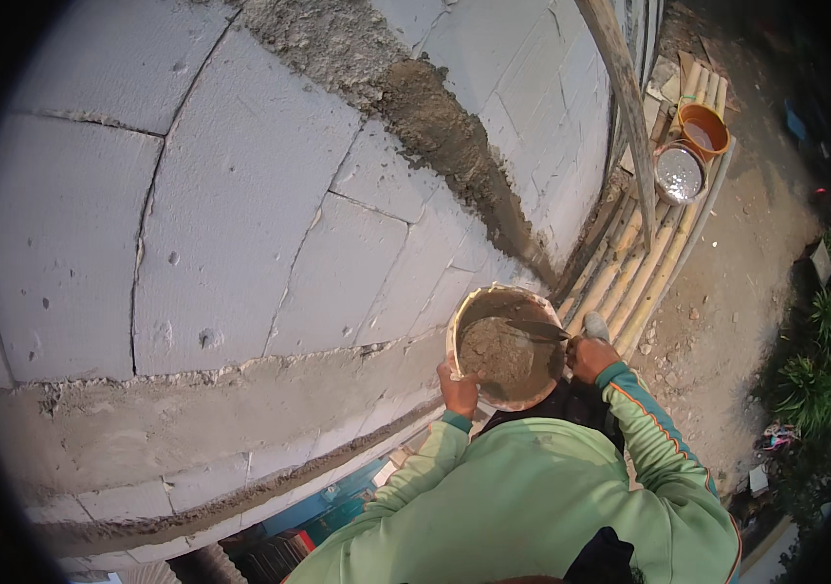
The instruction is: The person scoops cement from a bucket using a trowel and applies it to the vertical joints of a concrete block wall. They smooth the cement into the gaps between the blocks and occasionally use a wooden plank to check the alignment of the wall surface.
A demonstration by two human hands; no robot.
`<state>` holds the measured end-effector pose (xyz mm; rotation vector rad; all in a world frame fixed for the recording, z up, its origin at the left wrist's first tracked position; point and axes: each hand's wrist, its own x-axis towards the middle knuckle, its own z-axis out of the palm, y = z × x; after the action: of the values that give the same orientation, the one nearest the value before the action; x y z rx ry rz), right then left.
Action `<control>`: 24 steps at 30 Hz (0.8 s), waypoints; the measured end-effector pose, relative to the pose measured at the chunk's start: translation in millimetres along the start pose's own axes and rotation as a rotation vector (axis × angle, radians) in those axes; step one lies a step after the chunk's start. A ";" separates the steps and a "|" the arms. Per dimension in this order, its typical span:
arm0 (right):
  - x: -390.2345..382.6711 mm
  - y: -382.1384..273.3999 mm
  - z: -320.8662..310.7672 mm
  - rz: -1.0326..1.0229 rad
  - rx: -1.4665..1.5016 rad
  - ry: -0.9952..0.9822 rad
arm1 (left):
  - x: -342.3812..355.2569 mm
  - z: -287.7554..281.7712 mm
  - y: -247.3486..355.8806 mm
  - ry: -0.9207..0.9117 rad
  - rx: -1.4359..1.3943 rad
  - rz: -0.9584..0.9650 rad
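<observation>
My left hand [458,391] grips the near left rim of a round bucket [454,336], its fingers closed over the edge. Grey-brown wet mortar [495,358] lies inside. My right hand [589,358] is closed round the handle of a pointed trowel [539,330], whose dark blade reaches over the mortar from the right rim. Beyond the bucket rises a wall of pale blocks [230,195]. A strip of darker, rough mortar [454,146] runs down it to a corner just past the bucket.
Bamboo poles [644,258] form a platform on the right. On it stand an orange bucket [703,129] and a bucket of whitish liquid [680,173]. A wooden post [625,97] slants beside the wall. Bare ground [717,292] and plants [814,360] lie below, right.
</observation>
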<state>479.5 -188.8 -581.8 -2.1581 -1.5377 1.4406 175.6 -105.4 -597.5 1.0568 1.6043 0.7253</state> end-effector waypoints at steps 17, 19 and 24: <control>-30.1 1.9 -2.8 0.283 0.881 -0.500 | -12.0 44.3 74.4 -0.302 -0.079 0.147; -30.2 -8.3 0.9 0.254 0.952 -0.420 | -18.8 44.3 81.2 -0.285 -0.254 -0.063; -58.7 -44.8 -25.5 -0.109 1.492 -0.500 | -10.1 29.1 40.7 -0.100 -0.289 -0.247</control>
<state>467.0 -203.6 -506.1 -0.8204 -0.2185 2.0810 215.4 -98.6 -566.4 0.6623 1.4607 0.6997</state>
